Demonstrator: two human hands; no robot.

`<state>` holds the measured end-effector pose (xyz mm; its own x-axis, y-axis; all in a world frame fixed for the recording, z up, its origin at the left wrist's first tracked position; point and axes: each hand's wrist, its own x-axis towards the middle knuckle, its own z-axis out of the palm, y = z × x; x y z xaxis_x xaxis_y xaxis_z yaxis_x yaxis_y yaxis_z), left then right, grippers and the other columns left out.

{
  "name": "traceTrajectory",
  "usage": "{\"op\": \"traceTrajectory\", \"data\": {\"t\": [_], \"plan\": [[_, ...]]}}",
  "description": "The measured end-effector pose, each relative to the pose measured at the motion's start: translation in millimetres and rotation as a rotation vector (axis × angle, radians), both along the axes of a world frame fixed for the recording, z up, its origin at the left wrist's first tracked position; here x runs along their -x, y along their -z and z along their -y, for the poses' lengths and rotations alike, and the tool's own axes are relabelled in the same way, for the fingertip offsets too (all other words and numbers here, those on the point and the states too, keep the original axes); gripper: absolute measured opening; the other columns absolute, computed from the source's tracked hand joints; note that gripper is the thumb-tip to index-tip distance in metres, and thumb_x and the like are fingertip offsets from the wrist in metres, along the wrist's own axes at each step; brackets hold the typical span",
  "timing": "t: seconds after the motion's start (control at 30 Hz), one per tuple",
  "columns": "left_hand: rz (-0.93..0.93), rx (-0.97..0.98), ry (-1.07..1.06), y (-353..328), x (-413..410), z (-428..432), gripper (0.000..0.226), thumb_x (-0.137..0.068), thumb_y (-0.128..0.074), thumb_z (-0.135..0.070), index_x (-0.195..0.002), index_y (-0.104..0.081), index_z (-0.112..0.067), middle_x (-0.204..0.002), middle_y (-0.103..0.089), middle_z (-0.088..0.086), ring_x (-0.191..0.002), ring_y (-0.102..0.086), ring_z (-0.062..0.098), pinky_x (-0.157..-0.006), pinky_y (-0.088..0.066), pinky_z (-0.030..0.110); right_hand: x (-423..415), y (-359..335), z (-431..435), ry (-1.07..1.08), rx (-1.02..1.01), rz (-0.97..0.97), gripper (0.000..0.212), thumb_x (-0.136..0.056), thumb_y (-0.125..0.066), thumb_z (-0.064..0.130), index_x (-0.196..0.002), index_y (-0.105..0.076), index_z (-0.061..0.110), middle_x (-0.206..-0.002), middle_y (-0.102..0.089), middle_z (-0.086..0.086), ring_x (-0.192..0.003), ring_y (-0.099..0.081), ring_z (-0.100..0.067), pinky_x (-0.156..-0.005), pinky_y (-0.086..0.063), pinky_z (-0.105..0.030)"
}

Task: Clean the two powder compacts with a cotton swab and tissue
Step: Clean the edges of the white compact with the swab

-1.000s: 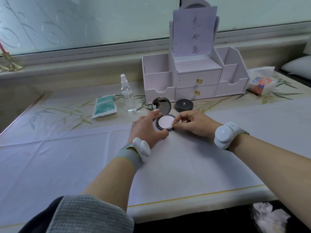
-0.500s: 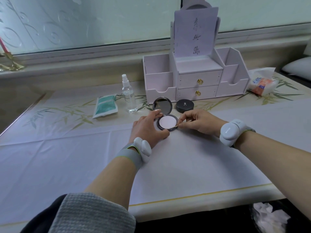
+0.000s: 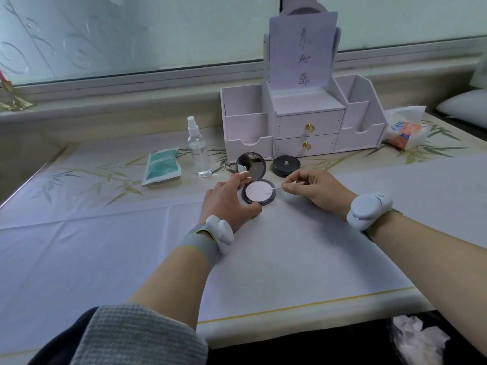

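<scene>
Swabbing open compact on table.
My left hand [image 3: 226, 198] grips the open compact [image 3: 258, 192] by its rim; right hand [image 3: 313, 191] pinches cotton swab [image 3: 276, 188], tip on the powder. Closed compact [image 3: 286, 166] just behind.

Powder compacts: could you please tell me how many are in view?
2. The left hand grips the open compact; the closed black compact sits just behind it, before the drawer organizer, whose shut drawers might hide others.
</scene>
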<state>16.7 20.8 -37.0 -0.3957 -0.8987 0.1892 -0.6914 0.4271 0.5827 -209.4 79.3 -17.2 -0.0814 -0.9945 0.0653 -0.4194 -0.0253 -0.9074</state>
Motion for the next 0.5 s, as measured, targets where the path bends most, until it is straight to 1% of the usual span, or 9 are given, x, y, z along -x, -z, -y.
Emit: {"op": "traceTrajectory", "data": {"t": [0.07,0.2,0.33,0.5], "plan": [[-0.002,-0.001,0.002,0.6,-0.7,0.0,0.077,-0.066,-0.064,-0.049,-0.14,-0.043,-0.039,-0.129,-0.061,-0.026,-0.122,-0.05,0.013,-0.103,-0.031,0.03,-3.8,2.3,1.4,-0.008,0.004,-0.008,0.013,-0.089,-0.071,0.021,-0.093,-0.071,0.009,-0.074,-0.053,-0.004,-0.067,-0.043,-0.014,-0.06,-0.035,-0.021],[-0.013,0.017,0.003,0.8,-0.1,-0.4,0.076,-0.066,-0.066,-0.049,-0.139,-0.044,-0.039,-0.128,-0.061,-0.026,-0.121,-0.051,0.013,-0.102,-0.032,0.029,-7.2,5.7,2.6,-0.012,0.013,-0.04,0.012,-0.089,-0.071,0.02,-0.092,-0.07,0.008,-0.063,-0.053,0.006,-0.054,-0.044,-0.002,-0.055,-0.037,-0.012],[-0.018,0.043,-0.004,0.6,-0.1,-1.9,0.073,-0.072,-0.073,-0.043,-0.139,-0.045,-0.036,-0.128,-0.061,-0.024,-0.121,-0.051,0.013,-0.099,-0.031,0.026,-8.1,9.5,3.2,-0.024,0.011,-0.111,0.008,-0.089,-0.071,0.021,-0.089,-0.07,0.014,-0.068,-0.059,0.007,-0.057,-0.048,0.002,-0.06,-0.039,-0.009],[-0.022,0.046,-0.004,1.1,-0.5,-1.1,0.072,-0.072,-0.073,-0.045,-0.139,-0.046,-0.036,-0.128,-0.062,-0.024,-0.121,-0.052,0.012,-0.1,-0.033,0.028,-9.0,10.2,1.4,-0.026,0.012,-0.17,0.003,-0.089,-0.071,0.021,-0.087,-0.069,0.019,-0.069,-0.062,0.011,-0.057,-0.05,0.006,-0.061,-0.039,-0.006]]}}
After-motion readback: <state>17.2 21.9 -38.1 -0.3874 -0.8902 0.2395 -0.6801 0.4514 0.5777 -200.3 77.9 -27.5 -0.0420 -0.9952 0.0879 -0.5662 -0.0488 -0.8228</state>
